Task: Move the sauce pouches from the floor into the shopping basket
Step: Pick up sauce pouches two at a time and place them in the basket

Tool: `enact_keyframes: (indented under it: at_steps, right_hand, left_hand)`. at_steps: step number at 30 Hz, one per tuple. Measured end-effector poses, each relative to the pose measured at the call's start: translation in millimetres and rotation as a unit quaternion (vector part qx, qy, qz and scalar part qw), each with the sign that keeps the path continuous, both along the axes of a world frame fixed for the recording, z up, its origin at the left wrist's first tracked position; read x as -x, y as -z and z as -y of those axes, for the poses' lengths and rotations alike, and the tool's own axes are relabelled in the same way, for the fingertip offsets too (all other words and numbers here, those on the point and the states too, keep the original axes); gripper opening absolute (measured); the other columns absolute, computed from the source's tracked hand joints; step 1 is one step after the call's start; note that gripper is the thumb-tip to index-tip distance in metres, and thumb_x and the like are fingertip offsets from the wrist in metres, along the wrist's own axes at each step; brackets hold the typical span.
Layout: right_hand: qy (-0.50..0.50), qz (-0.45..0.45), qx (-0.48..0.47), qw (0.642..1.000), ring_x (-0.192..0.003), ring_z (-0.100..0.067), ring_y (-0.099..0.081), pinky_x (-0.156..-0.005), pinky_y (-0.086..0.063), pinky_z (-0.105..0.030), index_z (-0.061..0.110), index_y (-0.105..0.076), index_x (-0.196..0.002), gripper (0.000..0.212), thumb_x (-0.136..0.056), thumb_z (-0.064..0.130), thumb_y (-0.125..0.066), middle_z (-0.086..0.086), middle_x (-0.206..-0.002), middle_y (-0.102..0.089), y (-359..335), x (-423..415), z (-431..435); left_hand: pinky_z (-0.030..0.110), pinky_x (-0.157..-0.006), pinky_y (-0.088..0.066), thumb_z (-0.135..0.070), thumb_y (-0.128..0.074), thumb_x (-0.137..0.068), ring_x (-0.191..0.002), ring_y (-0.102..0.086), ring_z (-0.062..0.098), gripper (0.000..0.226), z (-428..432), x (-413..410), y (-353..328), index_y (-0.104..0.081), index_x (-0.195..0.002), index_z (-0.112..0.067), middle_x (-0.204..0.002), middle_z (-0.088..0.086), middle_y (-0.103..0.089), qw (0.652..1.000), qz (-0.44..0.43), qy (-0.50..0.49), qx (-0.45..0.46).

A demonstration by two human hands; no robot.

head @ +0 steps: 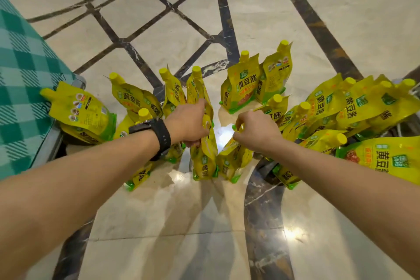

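Several yellow sauce pouches with yellow caps stand and lie on the glossy marble floor (172, 223). My left hand (188, 121), with a black watch on its wrist, grips the top of an upright pouch (204, 161) near the centre. My right hand (254, 130) pinches the top of the neighbouring pouch (231, 161). Two pouches (244, 85) stand upright behind the hands. A pile of pouches (354, 107) lies at the right, more (79, 109) at the left. No shopping basket is clearly visible.
A green checked cloth (20, 79) covers a surface with a metal edge at the left. Dark inlaid bands cross the floor. A dark object (409, 125) shows partly under the right pile at the frame edge.
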State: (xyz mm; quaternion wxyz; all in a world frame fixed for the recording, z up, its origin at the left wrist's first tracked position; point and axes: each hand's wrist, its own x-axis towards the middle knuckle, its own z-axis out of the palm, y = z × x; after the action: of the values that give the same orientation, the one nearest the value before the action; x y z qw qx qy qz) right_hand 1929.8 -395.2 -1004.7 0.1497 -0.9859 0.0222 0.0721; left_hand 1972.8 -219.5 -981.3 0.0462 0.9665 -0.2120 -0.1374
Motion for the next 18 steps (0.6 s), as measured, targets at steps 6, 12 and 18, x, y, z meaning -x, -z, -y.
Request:
enact_keyframes:
  at_steps: [6,12,18]
  right_hand:
    - [-0.031,-0.031,-0.032,0.999,-0.083,-0.033,-0.066,-0.073,-0.055,-0.037,0.013,-0.065,-0.105,0.026,-0.079,0.015,-0.065,-0.011,-0.092,-0.065,-10,-1,1]
    - [-0.212,-0.033,0.052,0.975,-0.076,-0.029,-0.051,-0.062,-0.047,-0.04,0.023,-0.04,-0.127,0.057,-0.078,0.009,-0.065,-0.001,-0.078,-0.048,-25,10,14]
    - [-0.13,0.016,-0.037,0.991,-0.072,-0.029,-0.059,-0.064,-0.053,-0.046,0.02,-0.038,-0.124,0.062,-0.075,0.018,-0.075,-0.009,-0.081,-0.063,-10,32,25]
  left_hand:
    - [0.036,-0.071,-0.046,-0.009,-0.052,-0.098,-0.112,-0.053,0.03,0.068,-19,0,-14,-0.024,-0.156,-0.031,-0.117,0.01,-0.055,0.978,0.042,0.165,-0.123]
    - [0.038,-0.094,-0.043,-0.028,-0.072,-0.088,-0.141,-0.03,0.024,0.041,-33,3,1,-0.059,-0.126,-0.028,-0.15,0.002,-0.039,0.959,0.111,0.222,-0.137]
    - [0.041,-0.108,-0.036,-0.058,-0.065,-0.086,-0.118,-0.057,0.022,0.046,-28,1,5,-0.064,-0.116,-0.024,-0.115,-0.004,-0.068,0.946,0.147,0.261,-0.121]
